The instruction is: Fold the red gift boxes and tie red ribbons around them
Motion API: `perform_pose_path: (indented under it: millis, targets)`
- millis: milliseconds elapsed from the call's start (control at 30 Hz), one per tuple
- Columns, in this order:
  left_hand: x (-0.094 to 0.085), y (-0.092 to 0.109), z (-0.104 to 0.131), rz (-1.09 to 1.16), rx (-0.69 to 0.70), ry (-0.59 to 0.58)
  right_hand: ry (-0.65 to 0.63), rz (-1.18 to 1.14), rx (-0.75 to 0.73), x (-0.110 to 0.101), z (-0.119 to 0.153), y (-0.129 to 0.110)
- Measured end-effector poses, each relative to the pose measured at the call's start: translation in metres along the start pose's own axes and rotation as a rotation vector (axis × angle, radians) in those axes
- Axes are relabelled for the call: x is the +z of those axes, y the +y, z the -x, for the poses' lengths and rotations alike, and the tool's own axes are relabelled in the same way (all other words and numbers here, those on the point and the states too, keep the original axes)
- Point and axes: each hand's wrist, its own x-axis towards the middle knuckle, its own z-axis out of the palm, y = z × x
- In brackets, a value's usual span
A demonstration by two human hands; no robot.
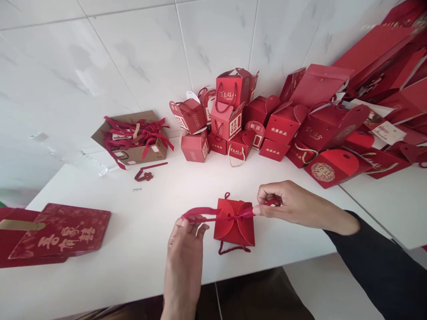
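A small red box (237, 233) with rounded top flaps sits on the white table in front of me. A red ribbon (203, 212) crosses its top and is gathered in a knot at the middle. My left hand (187, 246), left of the box, pinches one side of the ribbon between thumb and fingers. On the right, my right hand (283, 202) is closed on the ribbon's other side, close to the box's upper right corner. Twisted red cord handles stick out at the box's back and front edges.
A cardboard box (147, 153) of red ribbons stands at the back left, near a loose flower-ended strip (147, 176). Red gift boxes (230, 120) are piled along the tiled wall. Red bags (66, 231) lie at the left on the white table (133, 275).
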Motion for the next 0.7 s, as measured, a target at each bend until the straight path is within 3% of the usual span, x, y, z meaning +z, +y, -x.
perform_pose_path:
  millis: [100, 233, 333, 433, 600, 700]
  targets:
    - [0.001, -0.001, -0.004, -0.003, 0.039, -0.025, 0.014, 0.070, 0.047, -0.004, 0.004, 0.003]
    - [0.002, -0.017, 0.002, -0.360, -0.011, -0.192, 0.049, 0.064, -0.022, -0.003, 0.007, -0.001]
    - [0.007, -0.025, 0.005, -0.532, 0.070, -0.179, 0.055, -0.099, -0.067, -0.002, 0.008, -0.005]
    - [0.013, -0.023, 0.002, -0.409, 0.055, -0.060, 0.046, -0.207, -0.031, -0.003, 0.010, -0.004]
    - [0.007, -0.016, -0.007, -0.055, -0.195, 0.057, 0.055, -0.109, 0.100, -0.003, 0.016, 0.014]
    - [0.002, -0.019, -0.001, -0.073, -0.224, 0.030, 0.038, -0.089, 0.118, 0.001, 0.020, 0.023]
